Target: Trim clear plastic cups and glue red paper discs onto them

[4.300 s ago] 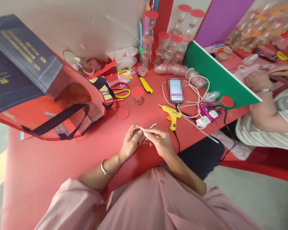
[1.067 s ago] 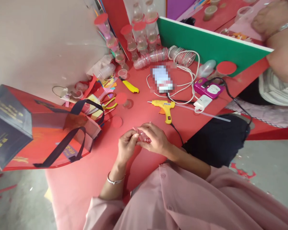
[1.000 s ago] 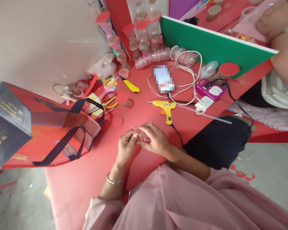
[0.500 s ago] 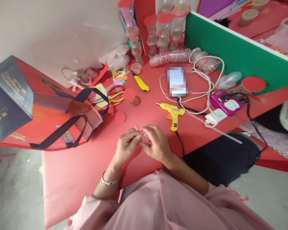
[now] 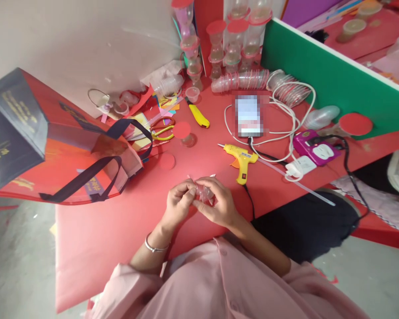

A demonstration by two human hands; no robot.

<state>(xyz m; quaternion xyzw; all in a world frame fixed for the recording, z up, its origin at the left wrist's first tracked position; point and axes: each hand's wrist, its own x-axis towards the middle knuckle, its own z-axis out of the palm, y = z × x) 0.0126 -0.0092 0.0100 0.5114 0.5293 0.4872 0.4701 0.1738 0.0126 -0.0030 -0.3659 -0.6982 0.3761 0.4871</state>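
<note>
Close to the table's front edge, my right hand (image 5: 219, 201) wraps around a small clear plastic cup (image 5: 204, 193). Thumb and fingers of my left hand (image 5: 181, 199) pinch at the cup's left side; whatever thin piece lies between them is mostly hidden. To the right of my hands lies a yellow hot glue gun (image 5: 241, 160), its nozzle pointing left. A flat red disc (image 5: 167, 161) rests on the table up and to the left. Beyond it stands a small clear cup piece (image 5: 188, 140) with a red disc top (image 5: 181, 130).
A large red and navy bag (image 5: 63, 146) covers the table's left side. Farther back lie a yellow utility knife (image 5: 198, 116), scissors (image 5: 162, 128), stacked clear cups (image 5: 241, 80) and a phone (image 5: 248, 115). White cable loops run to a purple power strip (image 5: 315, 145) beside a green divider (image 5: 326, 77).
Both hands stay together around the cup, which has turned slightly in my right hand's grasp. The whole view has shifted a little; the objects on the table have not visibly moved.
</note>
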